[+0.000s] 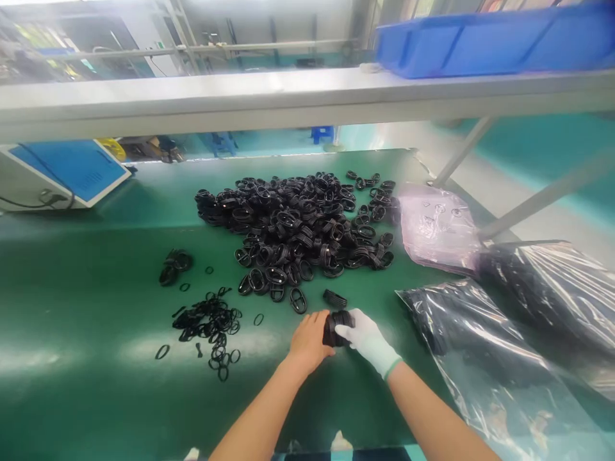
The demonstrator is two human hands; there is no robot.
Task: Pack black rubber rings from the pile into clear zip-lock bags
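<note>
My bare left hand (308,338) and my white-gloved right hand (371,340) grip a bundle of coiled black cables (339,328) from either side, low over the green table. Fingers of both hands are closed round it. Just beyond them a single coiled cable (335,298) lies by itself. Farther back spreads a big heap of black cable coils (298,221). To the left is a scatter of small black bands (206,323), which look like rubber bands, with a small cluster of coils (175,266) behind it.
Clear plastic bags (485,346) with black contents lie on the right, beside a pinkish bag (437,227). A raised shelf (240,99) crosses above the green table (96,275), carrying a blue bin (494,41). A blue-and-white box (72,169) stands at the back left.
</note>
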